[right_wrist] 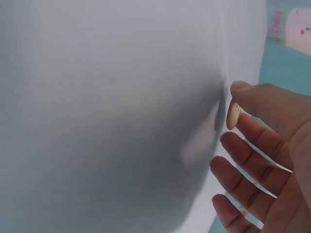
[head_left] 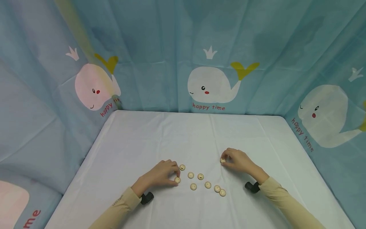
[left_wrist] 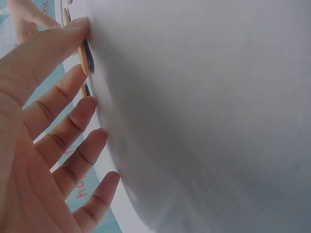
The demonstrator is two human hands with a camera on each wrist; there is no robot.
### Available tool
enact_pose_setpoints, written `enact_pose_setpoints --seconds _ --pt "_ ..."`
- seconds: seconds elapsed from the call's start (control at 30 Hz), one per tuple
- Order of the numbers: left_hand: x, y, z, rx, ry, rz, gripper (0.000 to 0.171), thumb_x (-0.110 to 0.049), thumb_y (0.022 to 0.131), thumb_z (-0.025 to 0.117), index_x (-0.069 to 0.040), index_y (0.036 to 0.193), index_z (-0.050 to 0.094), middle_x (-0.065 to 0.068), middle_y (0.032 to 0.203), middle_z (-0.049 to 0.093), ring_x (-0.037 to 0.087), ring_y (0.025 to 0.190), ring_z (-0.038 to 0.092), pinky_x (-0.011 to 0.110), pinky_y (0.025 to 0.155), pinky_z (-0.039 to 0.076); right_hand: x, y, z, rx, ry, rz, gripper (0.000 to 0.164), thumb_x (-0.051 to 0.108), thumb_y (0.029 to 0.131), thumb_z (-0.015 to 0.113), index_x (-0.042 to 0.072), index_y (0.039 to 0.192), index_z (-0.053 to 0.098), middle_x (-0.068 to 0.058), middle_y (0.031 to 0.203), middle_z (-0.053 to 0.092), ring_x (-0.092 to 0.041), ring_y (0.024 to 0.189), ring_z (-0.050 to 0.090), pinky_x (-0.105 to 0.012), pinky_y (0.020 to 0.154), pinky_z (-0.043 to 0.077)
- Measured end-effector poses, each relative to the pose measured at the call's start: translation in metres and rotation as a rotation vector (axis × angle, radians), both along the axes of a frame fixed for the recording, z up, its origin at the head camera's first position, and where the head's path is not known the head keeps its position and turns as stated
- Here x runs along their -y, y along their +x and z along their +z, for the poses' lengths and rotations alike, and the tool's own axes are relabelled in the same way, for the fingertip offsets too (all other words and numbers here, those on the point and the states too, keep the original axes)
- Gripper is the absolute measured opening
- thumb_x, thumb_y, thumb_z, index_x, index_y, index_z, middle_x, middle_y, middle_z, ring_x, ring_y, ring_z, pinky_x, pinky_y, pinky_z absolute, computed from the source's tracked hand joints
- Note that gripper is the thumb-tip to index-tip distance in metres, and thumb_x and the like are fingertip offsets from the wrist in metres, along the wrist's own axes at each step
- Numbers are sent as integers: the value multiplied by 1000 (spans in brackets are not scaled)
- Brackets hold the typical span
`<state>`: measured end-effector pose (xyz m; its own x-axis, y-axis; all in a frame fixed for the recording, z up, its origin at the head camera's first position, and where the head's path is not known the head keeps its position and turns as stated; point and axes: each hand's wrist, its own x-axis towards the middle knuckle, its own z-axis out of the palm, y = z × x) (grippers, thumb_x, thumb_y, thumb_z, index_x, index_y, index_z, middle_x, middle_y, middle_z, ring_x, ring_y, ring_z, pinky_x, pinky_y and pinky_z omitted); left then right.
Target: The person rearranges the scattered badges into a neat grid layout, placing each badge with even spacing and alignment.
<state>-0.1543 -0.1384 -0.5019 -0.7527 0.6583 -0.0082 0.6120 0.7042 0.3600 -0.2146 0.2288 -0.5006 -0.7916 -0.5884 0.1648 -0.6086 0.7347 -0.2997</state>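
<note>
- The left hand point(head_left: 162, 173) grasps one button by its rim, thumb on one side and forefinger on the other; its remaining fingers spread away loosely.
- This left button point(head_left: 177, 180) is at the left end of the group, low over or on the surface point(head_left: 188, 136); I cannot tell which. The left wrist view shows it edge-on, its disc lying nearly parallel to the cloth.
- The right hand point(head_left: 239, 161) pinches another between thumb and forefinger, well apart from the group, toward the far right.
- This right button point(right_wrist: 233, 114) is held just above the surface, slightly tilted, its shadow separate beneath it.
- Seven loose buttons point(head_left: 193, 186) lie flat between the hands, round faces upward, in an uneven band slanting from far left to near right.
- The nearest two point(head_left: 220, 190) touch or overlap; another sits just beside the left forefinger.
</note>
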Motion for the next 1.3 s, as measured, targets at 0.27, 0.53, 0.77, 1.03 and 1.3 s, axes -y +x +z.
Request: enact_pose_setpoints --seconds 0.27,0.53,0.77,1.03,1.3 --pt "-1 2 3 26 33 20 24 -43 72 75 -30 88 61 -15 98 55 6 92 46 36 84 38 3 -22 2 9 5 -73 19 28 76 76 17 88 65 5 84 59 -8 68 50 -27 61 42" --pt "-1 2 5 55 38 38 25 -41 72 76 -28 88 61 -14 100 56 9 97 47 40 86 38 10 -43 7 18 11 -133 18 28 78 74 15 88 66 2 84 59 -8 67 49 -30 62 43" --pt "-3 3 6 80 43 45 25 -40 73 76 -28 88 61 -12 103 57 9 95 46 41 88 37 12 -57 8 54 38 -197 19 28 79 73 13 89 66 -1 84 59 -11 68 51 -33 61 43" --pt "-4 2 4 91 36 53 25 -40 72 76 -28 88 61 -12 103 57 9 95 46 41 89 36 9 -70 6 61 19 -224 17 24 80 72 10 87 66 -3 83 59 -14 69 53 -34 62 44" --pt "-2 1 1 84 30 53 25 -40 73 76 -29 89 60 -13 102 56 8 93 44 41 90 36 7 -77 3 101 16 -235 17 25 80 72 11 87 66 -2 81 58 -15 70 53 -35 62 44"
